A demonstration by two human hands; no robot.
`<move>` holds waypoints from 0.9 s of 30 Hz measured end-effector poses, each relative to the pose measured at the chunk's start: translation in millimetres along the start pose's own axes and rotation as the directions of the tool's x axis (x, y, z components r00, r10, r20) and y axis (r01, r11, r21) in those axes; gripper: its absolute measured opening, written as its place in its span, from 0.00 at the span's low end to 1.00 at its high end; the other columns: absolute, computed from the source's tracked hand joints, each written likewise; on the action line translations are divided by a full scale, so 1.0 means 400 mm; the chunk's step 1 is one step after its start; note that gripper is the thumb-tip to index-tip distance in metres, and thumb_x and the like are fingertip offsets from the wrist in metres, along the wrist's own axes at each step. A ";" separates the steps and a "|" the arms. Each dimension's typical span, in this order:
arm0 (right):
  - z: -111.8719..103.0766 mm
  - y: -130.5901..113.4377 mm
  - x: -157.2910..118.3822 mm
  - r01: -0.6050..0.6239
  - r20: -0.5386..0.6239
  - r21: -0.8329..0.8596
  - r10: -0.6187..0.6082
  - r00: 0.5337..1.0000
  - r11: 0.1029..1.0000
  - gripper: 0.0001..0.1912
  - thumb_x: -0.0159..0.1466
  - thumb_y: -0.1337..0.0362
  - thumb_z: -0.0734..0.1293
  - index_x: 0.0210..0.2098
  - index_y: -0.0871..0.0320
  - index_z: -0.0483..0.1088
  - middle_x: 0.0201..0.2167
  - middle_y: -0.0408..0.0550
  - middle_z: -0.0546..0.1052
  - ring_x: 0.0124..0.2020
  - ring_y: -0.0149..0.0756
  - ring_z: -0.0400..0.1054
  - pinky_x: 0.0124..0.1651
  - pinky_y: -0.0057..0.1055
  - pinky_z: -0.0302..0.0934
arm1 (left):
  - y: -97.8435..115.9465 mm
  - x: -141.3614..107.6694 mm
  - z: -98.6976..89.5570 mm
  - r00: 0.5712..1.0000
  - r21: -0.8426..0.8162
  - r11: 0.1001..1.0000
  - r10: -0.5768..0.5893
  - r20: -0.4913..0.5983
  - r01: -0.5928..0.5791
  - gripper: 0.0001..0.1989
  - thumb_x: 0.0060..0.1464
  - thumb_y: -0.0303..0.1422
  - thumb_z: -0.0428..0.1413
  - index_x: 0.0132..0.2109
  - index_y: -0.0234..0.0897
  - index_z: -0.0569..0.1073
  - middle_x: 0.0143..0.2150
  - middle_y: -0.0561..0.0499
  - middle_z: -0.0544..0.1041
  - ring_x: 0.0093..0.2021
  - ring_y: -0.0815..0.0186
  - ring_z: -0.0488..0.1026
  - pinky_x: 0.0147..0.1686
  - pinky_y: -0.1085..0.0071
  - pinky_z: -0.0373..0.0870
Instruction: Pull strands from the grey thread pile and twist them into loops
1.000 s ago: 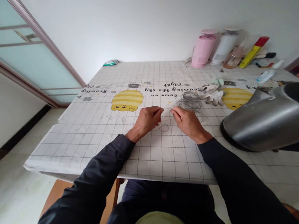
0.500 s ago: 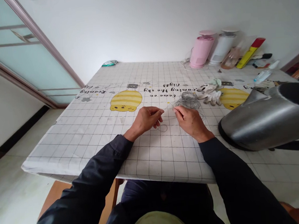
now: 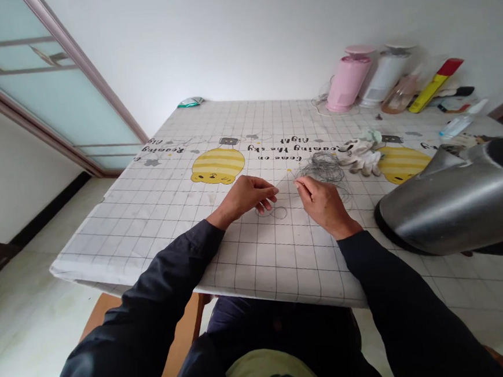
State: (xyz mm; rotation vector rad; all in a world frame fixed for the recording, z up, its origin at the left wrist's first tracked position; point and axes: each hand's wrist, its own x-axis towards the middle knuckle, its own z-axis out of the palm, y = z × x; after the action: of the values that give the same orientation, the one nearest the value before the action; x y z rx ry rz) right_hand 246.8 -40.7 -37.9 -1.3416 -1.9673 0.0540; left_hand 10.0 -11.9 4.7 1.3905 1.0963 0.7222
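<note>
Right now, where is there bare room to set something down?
Bare cloth lies left of the left sleeve; between it and the right sleeve, this side of the thin wire loop; and along the wall from the green packet toward the pink device. The right is crowded: wire tangle beyond the right hand, gloves, kettle, and yellow box behind.

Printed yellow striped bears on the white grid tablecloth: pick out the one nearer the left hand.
The left yellow striped bear, just beyond the left hand; the other bear, partly behind the gray metal kettle, lies farther right.
</note>
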 end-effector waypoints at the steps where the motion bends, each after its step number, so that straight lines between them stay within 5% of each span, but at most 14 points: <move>1: 0.004 -0.002 -0.001 0.002 0.006 0.007 -0.002 1.000 1.000 0.16 0.80 0.58 0.60 0.45 0.54 0.78 0.34 0.53 0.84 0.32 0.44 0.75 0.38 0.38 0.60 | -0.004 -0.001 -0.002 1.000 -0.024 1.000 -0.002 -0.007 0.002 0.07 0.65 0.28 0.68 0.36 0.32 0.85 0.35 0.42 0.86 0.26 0.68 0.79 0.23 0.71 0.76; 5: 0.010 -0.005 -0.007 0.000 0.009 0.059 0.000 1.000 0.998 0.16 0.79 0.54 0.62 0.48 0.56 0.78 0.33 0.53 0.84 0.30 0.45 0.76 0.37 0.39 0.62 | -0.018 -0.008 -0.036 0.996 -0.057 0.998 0.012 -0.091 -0.017 0.08 0.63 0.26 0.68 0.33 0.31 0.83 0.31 0.43 0.84 0.25 0.67 0.79 0.24 0.69 0.78; 8: 0.005 -0.005 -0.008 -0.021 -0.027 0.075 0.023 0.999 0.997 0.19 0.80 0.49 0.61 0.48 0.55 0.77 0.29 0.51 0.82 0.28 0.45 0.76 0.36 0.39 0.62 | -0.022 -0.011 -0.113 0.982 0.011 0.999 0.040 -0.186 -0.039 0.08 0.63 0.27 0.68 0.33 0.31 0.83 0.31 0.43 0.84 0.26 0.66 0.79 0.24 0.68 0.78; 14: -0.007 -0.018 -0.009 0.043 0.039 0.042 -0.045 0.998 0.998 0.20 0.80 0.52 0.60 0.32 0.51 0.66 0.23 0.45 0.75 0.23 0.39 0.66 0.32 0.38 0.55 | -0.028 0.003 -0.384 0.873 0.244 0.969 0.095 -0.478 0.028 0.07 0.59 0.24 0.68 0.31 0.29 0.83 0.29 0.42 0.83 0.24 0.67 0.78 0.25 0.67 0.77; 20: 0.000 -0.019 -0.011 0.079 0.075 0.020 -0.081 0.994 0.997 0.22 0.79 0.54 0.62 0.28 0.51 0.59 0.20 0.40 0.65 0.21 0.35 0.55 0.30 0.38 0.50 | -0.068 0.017 -0.625 0.788 0.292 0.950 0.095 -0.608 0.111 0.07 0.56 0.24 0.72 0.32 0.28 0.82 0.28 0.42 0.82 0.24 0.69 0.77 0.27 0.68 0.76; 23: 0.005 -0.014 -0.011 0.094 0.069 0.009 -0.095 0.993 0.996 0.22 0.79 0.55 0.62 0.28 0.51 0.58 0.20 0.39 0.62 0.21 0.34 0.54 0.29 0.37 0.49 | -0.077 0.045 -0.664 0.787 0.267 0.952 0.051 -0.615 0.147 0.08 0.56 0.27 0.73 0.33 0.28 0.83 0.31 0.40 0.84 0.27 0.67 0.79 0.28 0.68 0.76; 27: 0.010 -0.009 -0.013 0.099 0.101 0.002 -0.098 0.990 0.995 0.22 0.78 0.56 0.63 0.28 0.52 0.58 0.21 0.39 0.64 0.22 0.33 0.55 0.30 0.35 0.50 | -0.070 0.121 -0.651 0.794 0.361 0.912 0.068 -0.603 0.196 0.06 0.56 0.27 0.72 0.34 0.28 0.84 0.33 0.38 0.85 0.30 0.63 0.82 0.31 0.66 0.78</move>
State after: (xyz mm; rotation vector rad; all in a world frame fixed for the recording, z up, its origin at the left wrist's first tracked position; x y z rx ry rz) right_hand 242.7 -45.1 -42.0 -1.2635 -2.1169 0.0733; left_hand -213.8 132.3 6.6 1.4921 1.8884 0.9626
